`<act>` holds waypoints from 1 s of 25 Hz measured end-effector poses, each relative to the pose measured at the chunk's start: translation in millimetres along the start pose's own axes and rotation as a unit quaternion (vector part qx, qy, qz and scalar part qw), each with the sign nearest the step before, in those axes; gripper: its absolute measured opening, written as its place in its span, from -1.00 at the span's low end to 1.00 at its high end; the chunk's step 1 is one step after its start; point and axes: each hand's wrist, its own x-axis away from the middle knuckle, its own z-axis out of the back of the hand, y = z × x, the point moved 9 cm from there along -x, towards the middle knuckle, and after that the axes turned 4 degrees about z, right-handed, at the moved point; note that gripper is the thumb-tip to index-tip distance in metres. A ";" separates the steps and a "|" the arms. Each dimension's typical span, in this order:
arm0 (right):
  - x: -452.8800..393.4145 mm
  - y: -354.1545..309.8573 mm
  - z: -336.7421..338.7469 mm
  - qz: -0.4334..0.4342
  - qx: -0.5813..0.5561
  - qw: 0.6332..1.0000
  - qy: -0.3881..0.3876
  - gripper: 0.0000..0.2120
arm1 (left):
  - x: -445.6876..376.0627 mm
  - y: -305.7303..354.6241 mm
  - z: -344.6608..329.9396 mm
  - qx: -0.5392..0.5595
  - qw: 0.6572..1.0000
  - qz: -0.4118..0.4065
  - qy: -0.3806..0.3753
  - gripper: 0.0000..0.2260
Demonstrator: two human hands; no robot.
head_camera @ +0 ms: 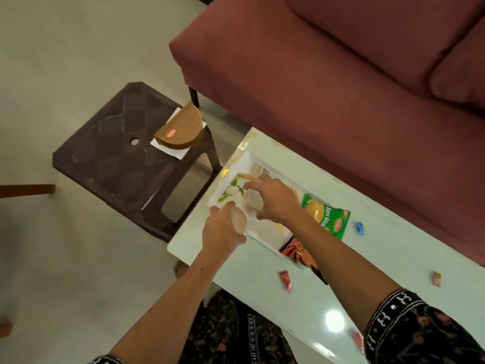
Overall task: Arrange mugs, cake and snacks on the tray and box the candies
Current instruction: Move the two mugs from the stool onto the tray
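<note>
On the pale worktop by a sofa, the left hand and right hand each clasp a pale mug over the tray; probably fragile, best gripped round the body.

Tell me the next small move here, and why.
Probably set both pale mugs down side by side in the white leaf-printed tray: the left hand and right hand each grip one over its free end, while snack packets fill the other.

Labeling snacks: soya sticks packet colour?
Green, with a yellow-tan snack picture; head view, the only one.
</note>
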 end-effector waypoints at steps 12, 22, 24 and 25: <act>-29.2 126.9 -61.9 -0.040 0.020 0.999 -0.027 -0.26 | -46.5 50.8 -113.6 -0.006 0.999 -0.020 -0.045 -0.24; -39.2 143.6 -84.4 -0.041 -0.001 0.999 -0.009 -0.27 | -57.9 53.3 -139.6 -0.018 0.999 -0.034 -0.028 -0.25; -39.7 143.8 -87.6 -0.042 -0.002 0.999 -0.012 -0.26 | -59.5 53.6 -142.1 -0.024 0.999 -0.035 -0.026 -0.24; -39.8 143.8 -89.2 -0.043 0.000 0.999 -0.014 -0.26 | -60.1 53.3 -142.8 -0.026 0.999 -0.034 -0.026 -0.23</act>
